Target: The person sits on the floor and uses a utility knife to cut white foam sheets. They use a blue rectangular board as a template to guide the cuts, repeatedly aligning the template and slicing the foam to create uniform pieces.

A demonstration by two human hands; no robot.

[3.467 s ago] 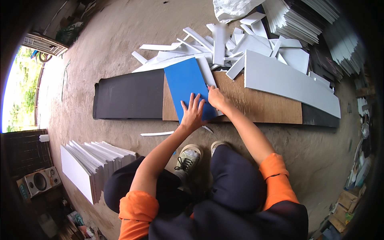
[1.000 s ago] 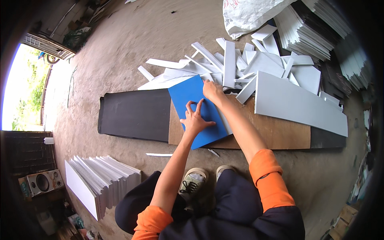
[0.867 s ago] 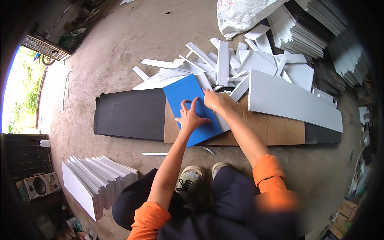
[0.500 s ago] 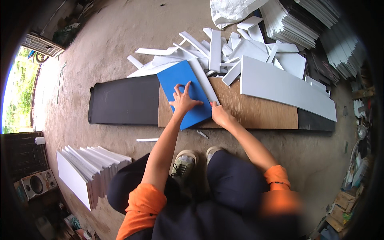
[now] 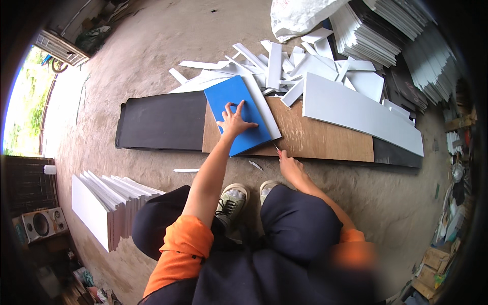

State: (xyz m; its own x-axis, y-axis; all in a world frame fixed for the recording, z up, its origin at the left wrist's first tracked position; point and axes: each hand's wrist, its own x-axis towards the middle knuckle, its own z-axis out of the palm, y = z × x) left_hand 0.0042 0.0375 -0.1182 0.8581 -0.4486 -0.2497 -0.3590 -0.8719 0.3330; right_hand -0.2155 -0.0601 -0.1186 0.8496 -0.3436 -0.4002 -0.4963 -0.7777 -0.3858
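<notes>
Left hand (image 5: 235,121) is spread flat on the blue rectangular sheet (image 5: 238,115); right hand (image 5: 288,163) is closed on a small cutter (image 5: 277,149). Risk judged: sheet shifting, cut wandering toward fingers.

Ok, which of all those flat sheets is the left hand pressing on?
The blue sheet on the brown board; the left hand lies flat on it, and it is the only blue one among white sheets.

You are finding open brown board (image 5: 325,137) lying right of the blue sheet (image 5: 237,121); white offcuts (image 5: 274,66) are crowding its far edge.
</notes>
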